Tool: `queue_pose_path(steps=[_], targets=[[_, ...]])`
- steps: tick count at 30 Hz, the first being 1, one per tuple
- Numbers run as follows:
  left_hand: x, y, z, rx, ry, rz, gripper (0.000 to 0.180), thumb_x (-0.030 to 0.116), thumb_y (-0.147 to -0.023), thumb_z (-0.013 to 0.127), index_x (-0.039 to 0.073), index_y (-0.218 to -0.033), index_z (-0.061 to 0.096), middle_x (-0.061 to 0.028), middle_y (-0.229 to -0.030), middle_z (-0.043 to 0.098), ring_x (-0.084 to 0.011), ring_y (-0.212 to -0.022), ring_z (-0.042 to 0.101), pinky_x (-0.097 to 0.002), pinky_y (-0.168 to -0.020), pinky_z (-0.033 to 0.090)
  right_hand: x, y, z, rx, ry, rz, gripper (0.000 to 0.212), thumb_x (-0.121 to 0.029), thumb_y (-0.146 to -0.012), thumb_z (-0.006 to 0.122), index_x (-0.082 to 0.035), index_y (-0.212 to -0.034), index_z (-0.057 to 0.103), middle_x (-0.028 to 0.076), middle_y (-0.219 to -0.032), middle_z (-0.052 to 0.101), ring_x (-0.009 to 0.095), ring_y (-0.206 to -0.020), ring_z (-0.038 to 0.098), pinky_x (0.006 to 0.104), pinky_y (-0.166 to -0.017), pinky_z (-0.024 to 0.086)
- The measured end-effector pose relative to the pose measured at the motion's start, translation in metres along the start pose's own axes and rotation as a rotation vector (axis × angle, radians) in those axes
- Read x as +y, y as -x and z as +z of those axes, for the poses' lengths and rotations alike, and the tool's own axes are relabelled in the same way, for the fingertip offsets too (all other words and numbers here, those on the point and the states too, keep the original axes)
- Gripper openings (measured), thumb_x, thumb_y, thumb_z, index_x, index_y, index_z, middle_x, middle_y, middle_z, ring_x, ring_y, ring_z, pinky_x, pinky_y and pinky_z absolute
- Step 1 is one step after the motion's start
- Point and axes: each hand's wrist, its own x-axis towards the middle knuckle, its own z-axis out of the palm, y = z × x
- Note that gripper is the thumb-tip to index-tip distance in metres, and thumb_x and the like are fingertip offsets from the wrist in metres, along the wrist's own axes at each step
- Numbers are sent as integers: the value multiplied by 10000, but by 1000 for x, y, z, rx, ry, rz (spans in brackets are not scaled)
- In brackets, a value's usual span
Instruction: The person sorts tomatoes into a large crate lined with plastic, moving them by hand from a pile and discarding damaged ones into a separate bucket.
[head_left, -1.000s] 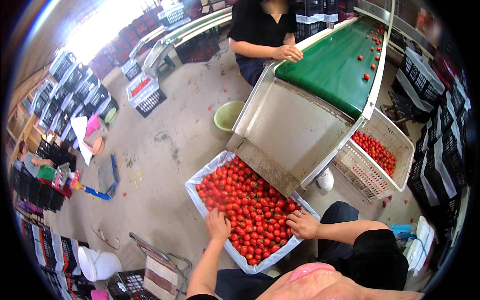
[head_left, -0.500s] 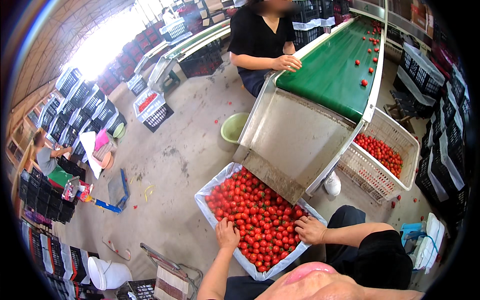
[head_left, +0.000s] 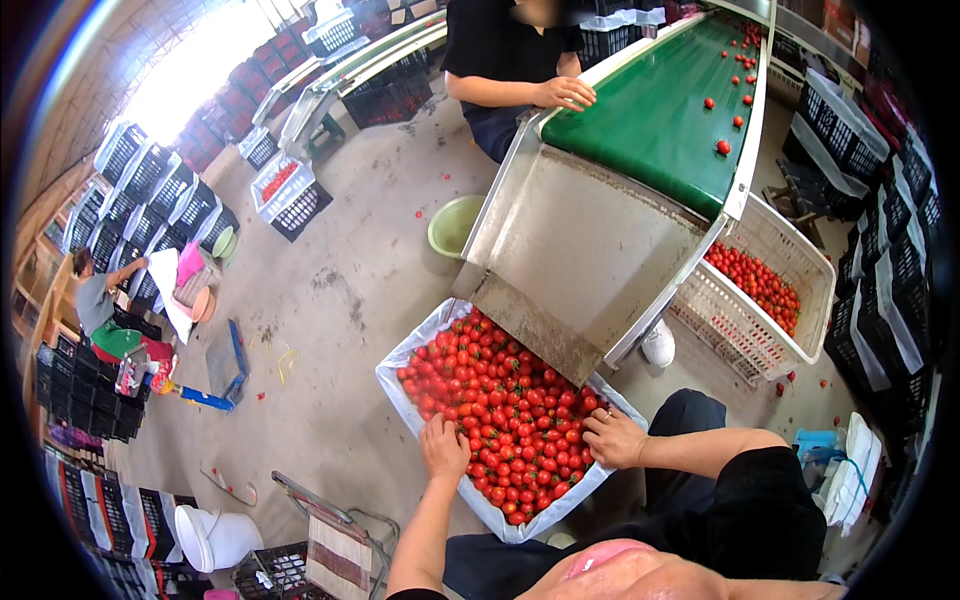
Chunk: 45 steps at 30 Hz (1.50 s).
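Note:
A crate with a pale plastic liner sits in front of me, full of small red tomatoes, some with green stems. On the left side of the heap rests my left hand, its fingers spread over the fruit. My right hand, with a ring on one finger, lies at the right rim, fingertips touching tomatoes. Neither hand visibly lifts one. The lower lip of a metal chute reaches over the crate's far edge.
Scattered tomatoes lie on a green conveyor belt above the chute; a person's hand rests at its left edge. A white crate of tomatoes stands right, a green basin left. A folding stool is at lower left.
The view has shifted slightly, so the scene sits a little higher. My hands stay on the tomatoes with little movement. At the far left, another person has raised an arm toward the stacked crates.

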Motion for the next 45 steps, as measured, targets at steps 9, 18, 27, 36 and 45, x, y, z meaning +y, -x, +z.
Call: queue_pose_path(steps=[9, 18, 27, 36, 45], targets=[[-1, 1, -1, -39, -34, 12, 379, 219, -801, 690, 6, -1097, 585, -225, -1288, 541, -363, -1225, 491, -491, -1098, 325, -3, -2, 3, -37, -37, 54, 317, -258, -775, 657, -71, -1027, 612, 93, -1174, 589, 272, -1068, 549, 405, -878, 471], [0, -1, -5, -26, -79, 99, 477, 261, -807, 693, 43, -1217, 583, -188, -1379, 513, -334, -1244, 493, -481, -1087, 333, -5, 1, 2, -42, -57, 19, 467, -299, -865, 609, -161, -1304, 533, 77, -1253, 557, 284, -1061, 556, 416, -847, 488], [11, -3, -23, -102, 61, 211, 557, 356, -832, 701, 75, -1297, 576, -123, -1488, 448, -320, -1308, 457, -486, -1097, 319, -5, 1, 3, 69, -75, 42, 263, -237, -796, 654, -72, -987, 584, 84, -946, 569, 259, -912, 567, 389, -759, 474], [3, -8, -16, -146, -49, 156, 761, 419, -833, 688, 157, -1486, 399, -191, -1573, 284, -388, -1296, 448, -504, -1089, 340, -1, -9, 0, -2, -143, 9, 148, -162, -765, 638, -89, -848, 540, 100, -897, 514, 285, -881, 519, 413, -792, 431], [17, -10, -23, -190, -106, 228, 684, 413, -888, 638, 145, -1479, 423, -135, -1566, 323, -314, -1429, 331, -484, -1179, 235, -7, -3, 4, 6, -46, 45, 123, -170, -811, 635, -91, -833, 544, 87, -829, 536, 268, -846, 554, 404, -776, 451]])
